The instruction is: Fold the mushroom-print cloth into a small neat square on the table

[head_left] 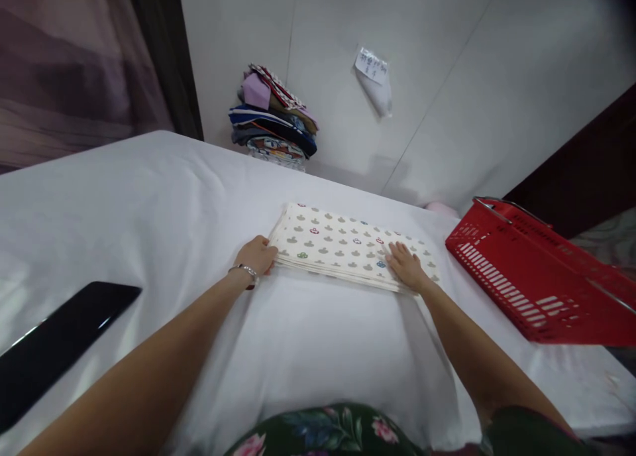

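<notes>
A folded cream cloth point(342, 244) with grey, red, blue and green motifs lies flat in several layers on the white-covered table point(318, 356). At its left end, my left hand point(257, 254) grips the folded edge, thumb on top and fingers curled at the side. A silver bracelet circles that wrist. My right hand point(405, 265) rests flat on top of the cloth near its right end, fingers stretched out.
A red plastic basket point(541, 277) with metal handles stands at the right. Folded clothes point(273, 118) are stacked at the back against the wall. A black phone-like slab point(64, 340) lies at the left. A paper label in a plastic sleeve point(372, 78) hangs on the wall.
</notes>
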The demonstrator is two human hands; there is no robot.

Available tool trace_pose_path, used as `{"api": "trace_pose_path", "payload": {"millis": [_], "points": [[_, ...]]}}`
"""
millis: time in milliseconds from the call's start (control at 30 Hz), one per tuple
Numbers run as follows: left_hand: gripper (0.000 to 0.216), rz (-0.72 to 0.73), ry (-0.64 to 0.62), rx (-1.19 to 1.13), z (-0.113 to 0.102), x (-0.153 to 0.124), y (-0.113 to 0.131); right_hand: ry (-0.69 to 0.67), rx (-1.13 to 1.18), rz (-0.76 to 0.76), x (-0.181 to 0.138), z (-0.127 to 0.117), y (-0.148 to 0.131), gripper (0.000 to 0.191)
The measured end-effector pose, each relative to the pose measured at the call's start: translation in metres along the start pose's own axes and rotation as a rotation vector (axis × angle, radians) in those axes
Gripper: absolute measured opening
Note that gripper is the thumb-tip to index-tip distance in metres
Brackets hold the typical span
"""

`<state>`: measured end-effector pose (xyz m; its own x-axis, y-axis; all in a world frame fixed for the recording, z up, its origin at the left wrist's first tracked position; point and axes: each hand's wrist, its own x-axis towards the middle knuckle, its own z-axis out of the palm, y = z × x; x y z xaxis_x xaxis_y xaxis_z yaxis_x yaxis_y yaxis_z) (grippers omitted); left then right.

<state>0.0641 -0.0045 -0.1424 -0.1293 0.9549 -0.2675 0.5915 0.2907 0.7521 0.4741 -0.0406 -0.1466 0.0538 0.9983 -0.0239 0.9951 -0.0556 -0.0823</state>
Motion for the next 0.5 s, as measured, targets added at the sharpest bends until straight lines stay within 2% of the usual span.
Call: {"api": "trace_pose_path", "payload": {"millis": [67,167,233,333,433,500], "points": [[0.024,-0.004,0.007,0.002,0.0,0.001,-0.001,0.047,-0.035,0.042,-0.006,0.0,0.017,0.059],[0.026,0.001,0.009,0.002,0.001,0.002,-0.002,-0.009,-0.06,0.124,-0.012,0.005,0.035,0.058],[0.028,0.003,0.009,-0.002,0.001,0.002,-0.001,-0.022,-0.055,0.141,-0.013,0.007,0.037,0.057],[0.028,-0.011,0.011,-0.03,0.001,-0.001,0.0,0.109,0.015,0.068,-0.013,0.007,0.02,0.057],[0.025,-0.018,0.019,-0.071,0.001,-0.004,0.002,0.247,0.156,-0.133,-0.019,0.006,-0.011,0.053],[0.023,-0.02,0.025,-0.09,0.001,-0.004,0.002,0.241,0.204,-0.248,-0.028,0.009,-0.026,0.048]]}}
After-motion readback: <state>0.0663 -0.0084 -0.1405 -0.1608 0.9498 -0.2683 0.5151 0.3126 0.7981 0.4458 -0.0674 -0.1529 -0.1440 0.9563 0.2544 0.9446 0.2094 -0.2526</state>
